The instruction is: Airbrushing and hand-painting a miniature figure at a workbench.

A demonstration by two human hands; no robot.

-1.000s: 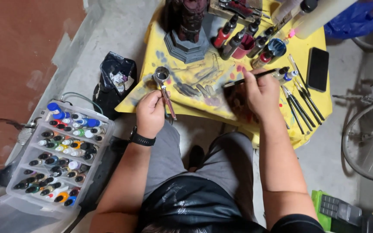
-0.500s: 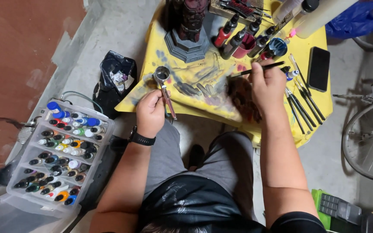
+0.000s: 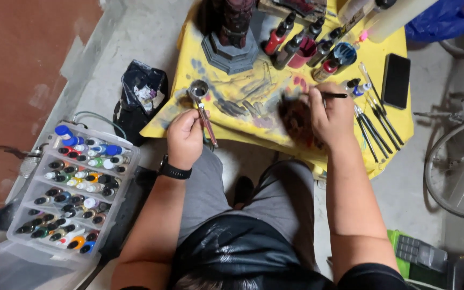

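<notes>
From left to right, the left hand (image 3: 185, 137) keeps its closed grip on the airbrush (image 3: 203, 110) at the yellow surface's (image 3: 393, 121) near edge, while the right hand (image 3: 331, 113), pinching a thin brush (image 3: 328, 95), has shifted slightly rightward.

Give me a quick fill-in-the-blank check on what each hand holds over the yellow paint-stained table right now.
1. The left hand holds a slim metal airbrush with a round ____ on top.
2. The right hand holds a thin dark-handled ____.
3. The clear plastic box of small paint bottles sits on the person's ____ side.
4. The flat black phone lies on the ____ table.

Missing words: cup; brush; left; yellow
</notes>
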